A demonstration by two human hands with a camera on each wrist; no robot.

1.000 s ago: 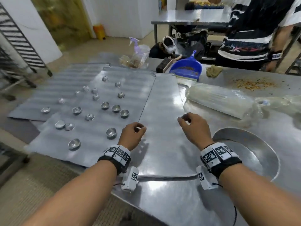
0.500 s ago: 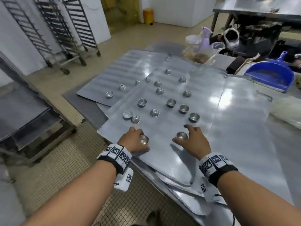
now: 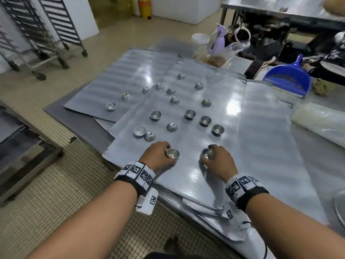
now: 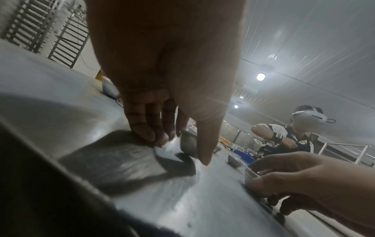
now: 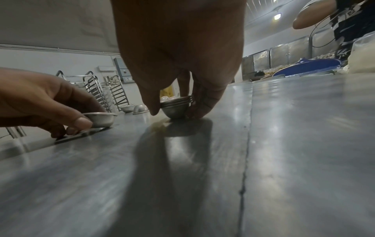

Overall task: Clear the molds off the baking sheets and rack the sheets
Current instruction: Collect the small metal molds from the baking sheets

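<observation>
Several small round metal molds (image 3: 190, 114) lie scattered on overlapping baking sheets (image 3: 188, 176) on the steel table. My left hand (image 3: 169, 154) grips one upright mold (image 3: 174, 153) near the top sheet's front edge, thumb and fingers round its rim. My right hand (image 3: 207, 154) pinches another mold (image 3: 206, 152) a little to the right. In the right wrist view that one is a nested stack of molds (image 5: 176, 107) standing on the sheet between my thumb and fingers. There my left hand (image 5: 81, 123) also shows with its mold (image 5: 100, 119).
Wheeled sheet racks (image 3: 56, 27) stand on the floor at the far left, and a low metal cart (image 3: 20, 139) beside the table. A blue dustpan (image 3: 288, 81), a purple spray bottle (image 3: 218, 43) and a plastic-wrapped roll (image 3: 321, 124) lie to the right. Another person (image 4: 284, 136) stands behind the table.
My head has turned left toward the sheets with molds. Both hands left the bare sheet, came to the two nearest molds and now hold one each.
</observation>
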